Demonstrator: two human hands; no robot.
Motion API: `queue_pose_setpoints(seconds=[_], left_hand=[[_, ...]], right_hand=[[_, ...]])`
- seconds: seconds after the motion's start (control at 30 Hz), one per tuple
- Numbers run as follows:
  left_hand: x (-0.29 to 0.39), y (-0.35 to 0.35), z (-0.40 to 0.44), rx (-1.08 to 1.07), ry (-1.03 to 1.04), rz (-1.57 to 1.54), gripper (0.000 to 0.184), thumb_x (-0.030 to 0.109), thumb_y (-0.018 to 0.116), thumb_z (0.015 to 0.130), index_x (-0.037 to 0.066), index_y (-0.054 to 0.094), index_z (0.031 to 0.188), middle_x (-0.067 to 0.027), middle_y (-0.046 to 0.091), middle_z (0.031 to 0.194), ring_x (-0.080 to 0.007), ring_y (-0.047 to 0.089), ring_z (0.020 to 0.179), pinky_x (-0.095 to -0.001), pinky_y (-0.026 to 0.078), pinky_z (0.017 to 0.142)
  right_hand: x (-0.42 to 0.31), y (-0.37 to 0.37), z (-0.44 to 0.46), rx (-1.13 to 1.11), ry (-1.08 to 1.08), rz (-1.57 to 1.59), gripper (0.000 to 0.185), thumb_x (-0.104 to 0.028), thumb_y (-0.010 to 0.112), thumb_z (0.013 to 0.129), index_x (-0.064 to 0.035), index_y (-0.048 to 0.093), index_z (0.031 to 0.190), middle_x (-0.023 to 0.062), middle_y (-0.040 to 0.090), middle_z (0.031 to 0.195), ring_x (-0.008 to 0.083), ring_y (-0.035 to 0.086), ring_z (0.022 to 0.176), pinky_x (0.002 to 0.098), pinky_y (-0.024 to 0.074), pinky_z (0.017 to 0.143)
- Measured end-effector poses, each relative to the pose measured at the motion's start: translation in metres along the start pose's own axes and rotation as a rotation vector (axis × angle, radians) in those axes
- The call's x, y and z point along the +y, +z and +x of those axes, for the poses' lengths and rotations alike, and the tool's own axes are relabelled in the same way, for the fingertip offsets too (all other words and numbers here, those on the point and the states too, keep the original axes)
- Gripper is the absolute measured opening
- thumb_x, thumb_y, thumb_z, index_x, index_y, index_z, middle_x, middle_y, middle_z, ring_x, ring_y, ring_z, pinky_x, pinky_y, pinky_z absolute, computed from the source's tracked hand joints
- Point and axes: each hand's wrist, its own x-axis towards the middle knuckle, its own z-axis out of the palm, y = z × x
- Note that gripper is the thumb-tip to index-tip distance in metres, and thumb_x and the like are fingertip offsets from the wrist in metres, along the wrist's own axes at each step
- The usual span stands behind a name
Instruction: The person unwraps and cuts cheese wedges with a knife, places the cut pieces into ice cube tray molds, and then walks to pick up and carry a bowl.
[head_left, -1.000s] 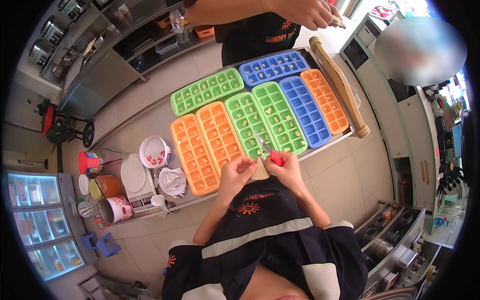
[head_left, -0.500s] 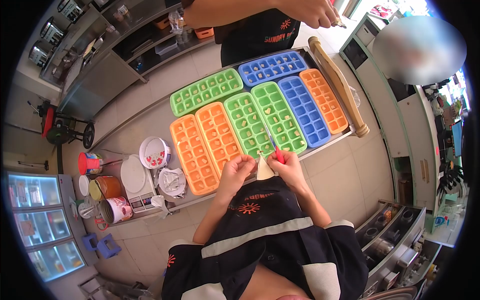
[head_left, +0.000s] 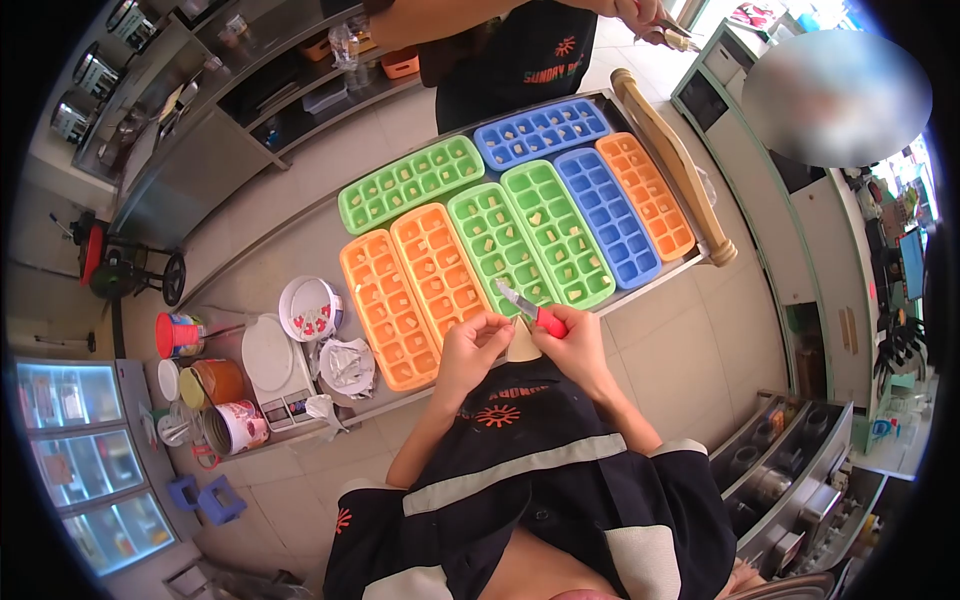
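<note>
- R hand [head_left: 572,345]: closed round the red-handled knife [head_left: 548,321]; blade angles out over the near end of the L-hand green ice-cube tray [head_left: 478,193].
- L hand [head_left: 477,352]: thumb & forefinger in a narrow pinch by the pale wedge [head_left: 523,346]; can't tell if a bit is between the tips.
- Wedge sits btwn both hands, at the tabletop's [head_left: 290,235] near edge, roughly mid-length, just in front of the aprons's logo.
- Main risk: cut fingertip. L fingers are v. close to the blade; a slip on the wedge, w/ no board under it, would do it.
- Drop risk: wedge is in midair by the near edge, so a loose hold could send it or a cut bit to the floor.
- Misplaced bits: tray cells are small, so a piece let go off-line could land on a divider or double up.
- Tray nudge: a wrist knocking the near rim could shift it & jolt the cubes [head_left: 489,243].
</note>
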Motion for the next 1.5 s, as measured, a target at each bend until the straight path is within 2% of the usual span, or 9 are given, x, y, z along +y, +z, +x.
queue_pose_setpoints(seconds=[0.17, 0.23, 0.43, 0.6, 0.67, 0.87, 1.1, 1.3, 1.5], left_hand=[[-0.012, -0.016, 0.002, -0.118, -0.077, -0.231, 0.011, 0.013, 0.051, 0.082, 0.002, 0.055, 0.085, 0.0013, 0.056, 0.074, -0.0028, 0.052, 0.066, -0.016, 0.041, 0.059], [-0.009, -0.018, -0.001, -0.153, -0.149, -0.38, 0.011, 0.013, 0.051, 0.082, 0.004, 0.055, 0.087, 0.0012, 0.057, 0.076, -0.0038, 0.053, 0.068, -0.0176, 0.042, 0.061], [-0.01, -0.03, -0.006, -0.263, -0.19, -0.554, 0.012, 0.014, 0.048, 0.084, 0.006, 0.053, 0.091, -0.0006, 0.056, 0.084, -0.0085, 0.055, 0.076, -0.0234, 0.044, 0.07], [0.0, -0.03, -0.011, -0.155, -0.145, -0.478, 0.021, 0.014, 0.043, 0.085, 0.002, 0.048, 0.102, -0.0061, 0.053, 0.099, -0.0147, 0.055, 0.086, -0.0281, 0.044, 0.078], [-0.001, -0.03, -0.011, -0.176, -0.319, -0.679, 0.033, 0.014, 0.038, 0.086, -0.002, 0.039, 0.115, -0.0122, 0.049, 0.108, -0.0215, 0.053, 0.095, -0.0364, 0.043, 0.084], [-0.006, -0.021, -0.003, -0.284, -0.332, -0.627, 0.036, 0.014, 0.038, 0.086, -0.004, 0.036, 0.118, -0.0145, 0.048, 0.111, -0.0235, 0.051, 0.1, -0.0375, 0.041, 0.088], [0.004, 0.011, 0.024, -0.105, -0.312, -0.664, 0.035, 0.013, 0.039, 0.085, -0.002, 0.04, 0.116, -0.0132, 0.053, 0.105, -0.0246, 0.054, 0.094, -0.0372, 0.046, 0.081], [-0.004, 0.045, 0.055, 0.06, -0.177, -0.646, 0.035, 0.011, 0.041, 0.083, -0.003, 0.041, 0.115, -0.0129, 0.053, 0.105, -0.0246, 0.055, 0.093, -0.0359, 0.048, 0.079], [-0.007, 0.076, 0.065, 0.224, -0.14, -0.681, 0.034, 0.011, 0.041, 0.084, -0.003, 0.041, 0.115, -0.0132, 0.052, 0.106, -0.0244, 0.054, 0.095, -0.0349, 0.047, 0.08]], right_hand=[[0.005, 0.004, -0.002, -0.017, -0.002, -0.026, 0.012, -0.01, 0.057, 0.065, 0.0015, 0.057, 0.068, 0.0046, 0.048, 0.048, 0.0079, 0.043, 0.045, 0.024, 0.0367, 0.044], [0.02, 0.011, -0.001, -0.127, 0.068, 0.374, 0.01, -0.009, 0.054, 0.068, 0.0011, 0.057, 0.069, 0.0006, 0.049, 0.053, 0.0069, 0.042, 0.045, 0.0222, 0.034, 0.042], [0.0, 0.018, -0.012, -0.188, 0.33, 0.649, 0.009, -0.01, 0.053, 0.073, -0.0024, 0.054, 0.069, -0.0049, 0.043, 0.054, 0.0022, 0.036, 0.044, 0.0169, 0.0252, 0.039], [0.004, 0.03, -0.021, -0.071, 0.277, 0.63, 0.011, -0.013, 0.053, 0.074, -0.0034, 0.054, 0.068, -0.0056, 0.042, 0.053, 0.0013, 0.035, 0.044, 0.0166, 0.0247, 0.039], [0.01, 0.031, -0.023, -0.032, 0.242, 0.593, 0.012, -0.013, 0.053, 0.074, -0.0033, 0.054, 0.068, -0.0057, 0.042, 0.053, 0.0013, 0.035, 0.044, 0.0169, 0.0248, 0.039], [0.016, 0.016, -0.009, -0.049, 0.289, 0.491, 0.012, -0.013, 0.055, 0.072, -0.0015, 0.054, 0.067, -0.0045, 0.044, 0.054, 0.0022, 0.039, 0.05, 0.0175, 0.0302, 0.045], [0.028, -0.048, 0.032, -0.114, 0.002, 0.232, 0.015, -0.01, 0.045, 0.08, -0.0002, 0.049, 0.091, 0.0004, 0.052, 0.058, 0.0041, 0.043, 0.053, 0.0189, 0.0307, 0.047], [0.028, -0.122, 0.072, -0.05, -0.612, -0.256, 0.015, -0.002, 0.058, 0.067, -0.0049, 0.055, 0.081, 0.0059, 0.056, 0.066, 0.0202, 0.049, 0.051, 0.0282, 0.039, 0.049], [0.029, -0.16, 0.112, -0.205, -0.823, -0.393, 0.015, -0.001, 0.062, 0.064, -0.0047, 0.057, 0.078, 0.0063, 0.058, 0.073, 0.0213, 0.052, 0.06, 0.0296, 0.0415, 0.055]])
